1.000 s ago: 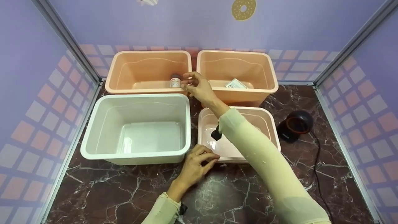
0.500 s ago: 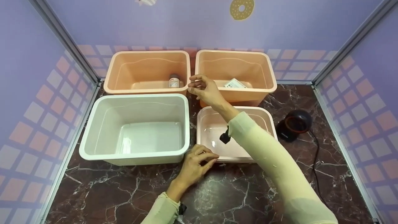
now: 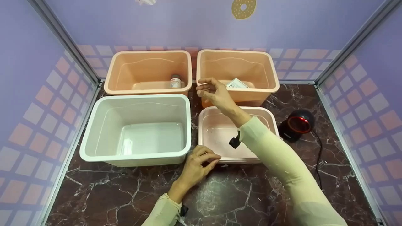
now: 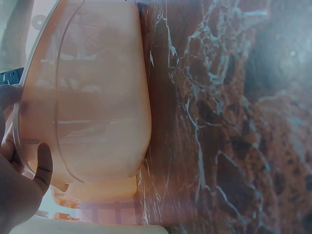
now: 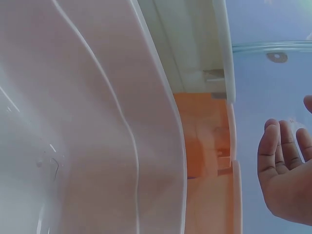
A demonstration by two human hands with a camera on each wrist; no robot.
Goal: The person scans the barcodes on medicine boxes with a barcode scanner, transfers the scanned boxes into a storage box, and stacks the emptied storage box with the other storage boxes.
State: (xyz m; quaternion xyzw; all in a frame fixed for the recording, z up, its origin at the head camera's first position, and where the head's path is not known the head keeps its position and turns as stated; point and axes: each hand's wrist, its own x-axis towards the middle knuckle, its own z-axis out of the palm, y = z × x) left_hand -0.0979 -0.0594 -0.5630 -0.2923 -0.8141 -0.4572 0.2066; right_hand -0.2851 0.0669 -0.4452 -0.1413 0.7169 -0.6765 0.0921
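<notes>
My left hand [image 3: 196, 164] grips the near left corner of a small pale pink bin [image 3: 232, 159], its fingers at the rim. In the left wrist view, the thumb lies against the outside wall of that bin. My right hand [image 3: 220, 95] is raised with nothing in it, its fingers loosely bent, over the near left corner of the right orange bin [image 3: 245, 64]. A white printed box [image 3: 237, 84] lies in that bin. In the left orange bin [image 3: 147, 64], a small jar [image 3: 176, 81] with a dark lid and white label stands near the right wall.
A large whitish bin [image 3: 135, 158] stands at the left front. At the right, a black barcode scanner [image 3: 298, 122] on a base glows red, its cable [image 3: 319, 163] trailing forward. Purple walls enclose the dark marbled table [image 3: 125, 197] on three sides.
My right hand has moved right, from beside the jar at the left orange bin to the right orange bin's corner. The scanner's red light has come on. My left hand stays put.
</notes>
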